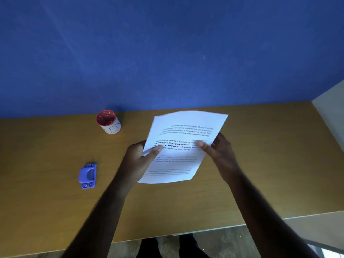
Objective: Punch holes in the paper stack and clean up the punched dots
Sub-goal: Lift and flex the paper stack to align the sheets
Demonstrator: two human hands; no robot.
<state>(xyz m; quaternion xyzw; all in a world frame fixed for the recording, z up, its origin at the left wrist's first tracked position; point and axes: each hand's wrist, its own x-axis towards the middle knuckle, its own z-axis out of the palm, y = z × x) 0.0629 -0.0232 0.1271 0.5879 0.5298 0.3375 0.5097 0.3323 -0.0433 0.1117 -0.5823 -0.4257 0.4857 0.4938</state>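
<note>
A: Blue plastic, far left: the punch [87,175] sits on the table [46,155], untouched, well apart from both hands.

B: And beyond it?

A: A cup [108,121] near the back wall, red inside with pale specks in it. It has a white label with hand lettering I can't read. It may be meant for the dots, but that's my guess.

B: Then the hands?

A: The left hand [141,155] grips the stack [182,146] at its left edge, thumb on top and fingers underneath. The right hand [219,148] pinches the right edge the same way. The stack is lifted off the table, tilted and a little bowed, its print upside down to the wearer.

B: Any holes yet?

A: None that I can see on the sheets, and no loose dots on the table. I'd judge this the very start: squaring up or turning the paper before it goes to the punch.

B: So what's left?

A: Nearly everything: feeding an edge into the punch, pressing, then gathering whatever falls out.
</note>
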